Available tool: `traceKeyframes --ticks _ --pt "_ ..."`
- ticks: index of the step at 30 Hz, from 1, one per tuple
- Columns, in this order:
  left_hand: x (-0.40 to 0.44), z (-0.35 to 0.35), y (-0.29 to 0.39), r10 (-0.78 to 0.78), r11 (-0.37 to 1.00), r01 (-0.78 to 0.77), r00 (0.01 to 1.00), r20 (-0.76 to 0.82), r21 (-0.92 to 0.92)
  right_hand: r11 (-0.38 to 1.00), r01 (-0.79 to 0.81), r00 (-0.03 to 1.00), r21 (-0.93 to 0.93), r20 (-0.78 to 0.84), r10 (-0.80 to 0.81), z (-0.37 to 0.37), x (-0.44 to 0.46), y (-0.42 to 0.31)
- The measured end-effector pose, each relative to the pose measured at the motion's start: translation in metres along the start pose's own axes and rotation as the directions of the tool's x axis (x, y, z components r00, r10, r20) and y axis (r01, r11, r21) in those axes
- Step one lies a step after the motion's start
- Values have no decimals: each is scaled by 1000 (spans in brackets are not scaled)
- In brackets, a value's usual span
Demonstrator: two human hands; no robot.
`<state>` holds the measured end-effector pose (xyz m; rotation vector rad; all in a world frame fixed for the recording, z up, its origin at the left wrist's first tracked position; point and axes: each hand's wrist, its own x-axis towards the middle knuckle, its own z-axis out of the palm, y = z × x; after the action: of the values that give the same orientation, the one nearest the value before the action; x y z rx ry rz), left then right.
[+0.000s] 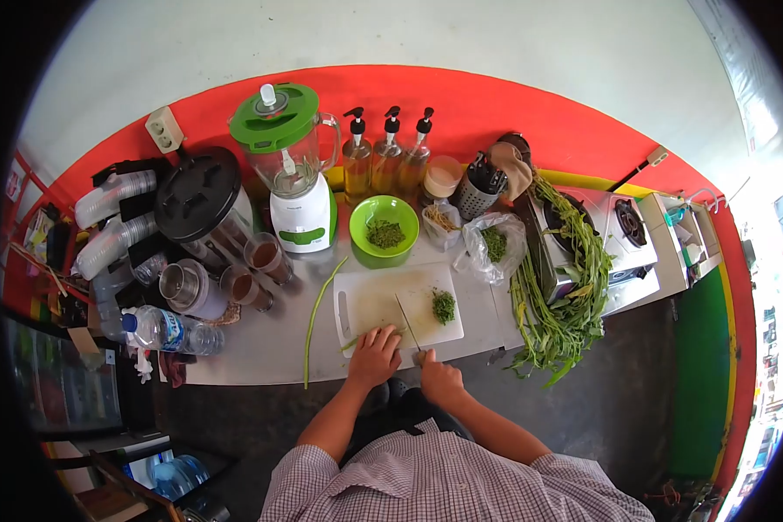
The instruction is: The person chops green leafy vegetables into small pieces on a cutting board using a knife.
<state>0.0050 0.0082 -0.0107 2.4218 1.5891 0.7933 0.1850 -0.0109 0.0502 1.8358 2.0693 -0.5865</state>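
Note:
My right hand grips the handle of a kitchen knife, its blade slanting over the white cutting board. On the board's near edge my left hand has its fingers bent down over a thin green stalk, whose ends peek out on both sides. A small heap of finely chopped greens lies on the board's right part. Left of the board rests one long green stalk. Behind it a green bowl contains more chopped greens.
A blender, oil bottles and a utensil holder line the wall. Leafy stalks drape over the gas stove at right. Brown-filled glasses and a water bottle stand or lie left.

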Motion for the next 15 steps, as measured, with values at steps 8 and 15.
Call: traceKeyframes --ticks 8,15 --pt "3 2 -3 26 999 -25 999 23 -38 997 39 990 -70 -136 -48 9 14 0" --pt "8 -3 -2 -4 998 6 999 40 -56 1000 26 999 -1 -19 -26 6 -6 -2"
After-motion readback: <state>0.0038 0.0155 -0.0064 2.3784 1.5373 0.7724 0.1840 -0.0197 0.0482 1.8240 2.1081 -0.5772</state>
